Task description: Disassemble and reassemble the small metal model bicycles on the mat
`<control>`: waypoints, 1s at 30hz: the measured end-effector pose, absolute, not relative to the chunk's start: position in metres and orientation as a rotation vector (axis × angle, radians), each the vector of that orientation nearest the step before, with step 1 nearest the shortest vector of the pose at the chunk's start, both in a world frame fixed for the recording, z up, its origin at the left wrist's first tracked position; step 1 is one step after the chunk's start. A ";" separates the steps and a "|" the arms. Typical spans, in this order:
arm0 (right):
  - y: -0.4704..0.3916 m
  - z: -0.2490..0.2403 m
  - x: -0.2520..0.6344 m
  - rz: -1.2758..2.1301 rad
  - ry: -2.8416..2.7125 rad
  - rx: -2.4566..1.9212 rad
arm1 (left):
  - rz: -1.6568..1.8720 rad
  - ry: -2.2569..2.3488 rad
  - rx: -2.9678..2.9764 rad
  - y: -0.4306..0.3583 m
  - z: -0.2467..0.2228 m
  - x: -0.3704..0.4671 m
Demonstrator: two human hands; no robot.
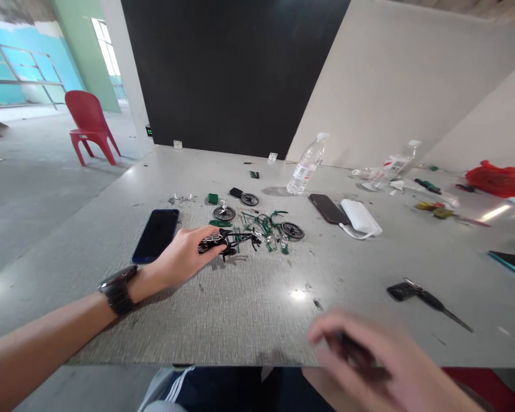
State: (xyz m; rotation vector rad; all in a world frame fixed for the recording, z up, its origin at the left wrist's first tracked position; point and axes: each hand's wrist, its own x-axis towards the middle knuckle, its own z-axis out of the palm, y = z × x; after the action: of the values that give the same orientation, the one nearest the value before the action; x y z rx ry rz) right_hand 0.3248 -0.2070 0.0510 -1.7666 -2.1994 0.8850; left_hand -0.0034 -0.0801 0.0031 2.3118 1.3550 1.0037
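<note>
My left hand (193,252) pinches a black miniature bicycle (240,237) by its wheel end, just above the tabletop. Right behind it lie green model bicycle parts: a green frame (264,223) with a spoked wheel (292,230) at its right end, and another wheel (224,213) nearer the left. Low in the view, close to the table's front edge, my right hand (364,355) is smeared by motion. Its fingers look curled around a dark shape, but I cannot make out whether that is an object or shadow.
A dark phone (157,234) lies left of the parts. Farther right are a plastic bottle (308,166), a brown phone (327,208), a white power bank (360,217), a black-handled tool (429,300) and a red bag (500,180). A red chair (88,120) stands beyond the table.
</note>
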 end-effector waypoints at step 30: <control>0.019 0.060 0.289 0.389 -2.296 -1.294 | 0.992 1.397 2.153 -0.077 -0.001 0.000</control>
State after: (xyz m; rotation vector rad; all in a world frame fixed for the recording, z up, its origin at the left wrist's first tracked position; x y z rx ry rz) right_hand 0.2887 0.0193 0.0601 -1.2937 -2.2958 0.3886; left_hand -0.0003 -0.0771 -0.0012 2.1535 1.3966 0.9921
